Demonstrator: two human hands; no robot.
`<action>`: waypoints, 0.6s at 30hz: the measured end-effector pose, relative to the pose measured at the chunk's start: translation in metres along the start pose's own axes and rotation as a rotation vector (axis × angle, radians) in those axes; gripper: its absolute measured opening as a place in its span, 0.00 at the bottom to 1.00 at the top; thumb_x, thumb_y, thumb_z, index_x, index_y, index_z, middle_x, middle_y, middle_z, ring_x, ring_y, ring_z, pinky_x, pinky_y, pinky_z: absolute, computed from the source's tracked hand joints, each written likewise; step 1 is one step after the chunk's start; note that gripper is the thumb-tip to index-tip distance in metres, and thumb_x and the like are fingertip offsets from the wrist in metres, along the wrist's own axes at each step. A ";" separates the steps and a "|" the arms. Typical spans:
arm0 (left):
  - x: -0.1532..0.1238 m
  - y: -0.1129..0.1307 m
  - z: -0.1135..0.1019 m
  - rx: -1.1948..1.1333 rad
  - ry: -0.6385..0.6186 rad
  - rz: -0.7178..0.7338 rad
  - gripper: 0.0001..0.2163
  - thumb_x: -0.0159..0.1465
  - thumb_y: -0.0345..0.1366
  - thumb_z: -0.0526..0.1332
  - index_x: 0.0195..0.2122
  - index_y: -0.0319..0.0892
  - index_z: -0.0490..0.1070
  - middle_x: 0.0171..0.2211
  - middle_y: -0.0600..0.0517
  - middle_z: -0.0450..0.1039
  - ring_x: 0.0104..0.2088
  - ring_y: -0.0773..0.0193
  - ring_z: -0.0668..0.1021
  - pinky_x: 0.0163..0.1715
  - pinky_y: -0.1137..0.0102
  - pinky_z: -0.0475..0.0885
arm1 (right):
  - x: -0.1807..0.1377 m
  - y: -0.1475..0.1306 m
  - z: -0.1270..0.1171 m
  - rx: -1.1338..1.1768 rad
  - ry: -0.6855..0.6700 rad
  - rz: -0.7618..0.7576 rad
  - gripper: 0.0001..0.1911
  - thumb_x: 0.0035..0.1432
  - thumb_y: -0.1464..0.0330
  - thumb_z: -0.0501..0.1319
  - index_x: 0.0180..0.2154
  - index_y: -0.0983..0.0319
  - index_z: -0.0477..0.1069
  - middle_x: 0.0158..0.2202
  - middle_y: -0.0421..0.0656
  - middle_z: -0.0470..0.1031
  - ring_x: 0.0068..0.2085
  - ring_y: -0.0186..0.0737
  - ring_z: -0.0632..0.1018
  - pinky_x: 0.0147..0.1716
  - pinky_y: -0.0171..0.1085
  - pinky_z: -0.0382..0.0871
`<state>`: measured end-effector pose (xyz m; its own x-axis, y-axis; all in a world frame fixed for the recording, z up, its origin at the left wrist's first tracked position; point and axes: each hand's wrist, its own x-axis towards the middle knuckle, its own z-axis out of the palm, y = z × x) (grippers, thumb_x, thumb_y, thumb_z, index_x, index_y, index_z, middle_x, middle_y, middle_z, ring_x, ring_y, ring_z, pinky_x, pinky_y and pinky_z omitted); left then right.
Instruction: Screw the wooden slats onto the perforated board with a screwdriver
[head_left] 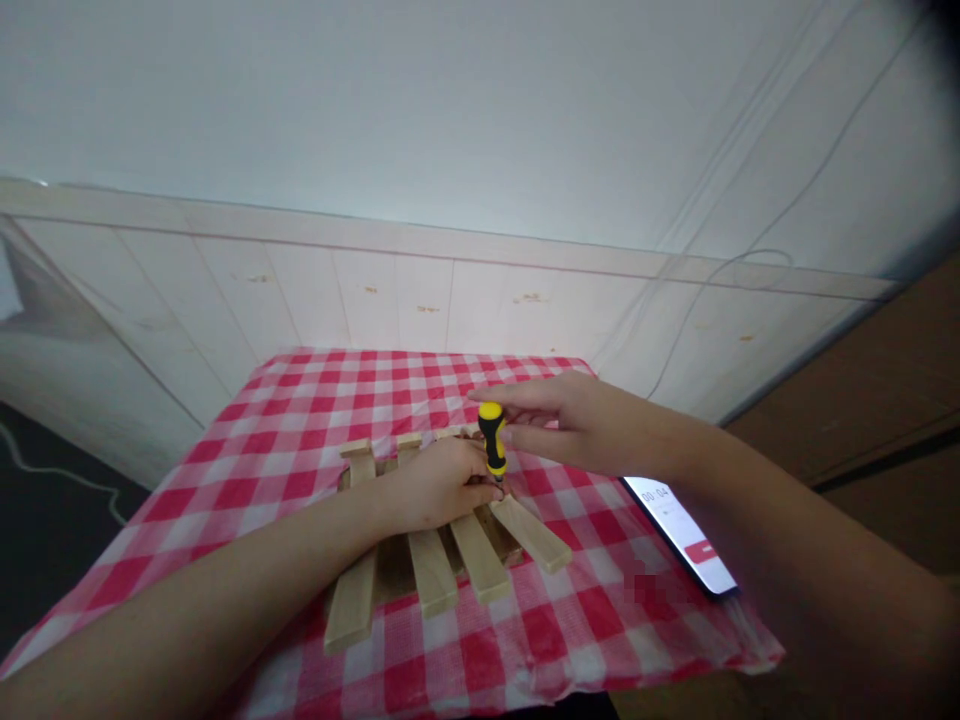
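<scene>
A yellow and black screwdriver (492,440) stands nearly upright, tip down, over the wooden slats. My right hand (559,415) comes in from the right with its thumb and fingers about the handle. Below it, my left hand (442,485) rests across the slats, its fingertips pinched together beside the screwdriver's tip. Whatever sits between those fingertips is too small to make out. Several pale wooden slats (431,572) lie side by side over darker crosspieces; the rightmost slat (536,535) is angled away from the others. My left hand and forearm cover part of this wooden piece.
A red and white checked cloth (592,590) covers the table. On its right side lies a phone (686,540) with a lit timer screen, partly behind my right forearm. A white panelled wall (397,300) rises behind the table, and a thin cable (697,290) hangs at right.
</scene>
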<state>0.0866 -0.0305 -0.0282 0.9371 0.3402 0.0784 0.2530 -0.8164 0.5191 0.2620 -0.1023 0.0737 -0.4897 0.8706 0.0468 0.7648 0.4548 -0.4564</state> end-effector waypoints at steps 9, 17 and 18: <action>0.000 -0.002 0.002 0.009 0.033 -0.002 0.07 0.64 0.33 0.60 0.37 0.40 0.78 0.35 0.51 0.79 0.34 0.63 0.78 0.35 0.71 0.69 | 0.006 0.000 0.010 -0.131 0.097 -0.349 0.14 0.64 0.70 0.53 0.47 0.63 0.74 0.49 0.47 0.77 0.50 0.38 0.75 0.49 0.38 0.67; 0.002 0.005 -0.002 -0.002 -0.015 -0.024 0.07 0.64 0.31 0.60 0.34 0.39 0.78 0.35 0.51 0.79 0.34 0.65 0.77 0.34 0.73 0.68 | 0.010 0.000 0.007 -0.327 0.189 0.019 0.14 0.64 0.68 0.52 0.40 0.64 0.76 0.38 0.46 0.78 0.37 0.39 0.75 0.35 0.36 0.62; 0.002 0.005 -0.003 -0.008 -0.015 -0.031 0.07 0.64 0.30 0.60 0.35 0.39 0.78 0.35 0.51 0.79 0.34 0.65 0.77 0.33 0.73 0.68 | 0.010 0.001 0.005 -0.293 0.165 0.000 0.15 0.63 0.69 0.51 0.42 0.63 0.75 0.37 0.45 0.78 0.36 0.37 0.74 0.34 0.35 0.61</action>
<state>0.0889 -0.0330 -0.0228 0.9325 0.3578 0.0491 0.2799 -0.8018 0.5280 0.2555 -0.0945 0.0693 -0.4335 0.8786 0.2005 0.8646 0.4682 -0.1826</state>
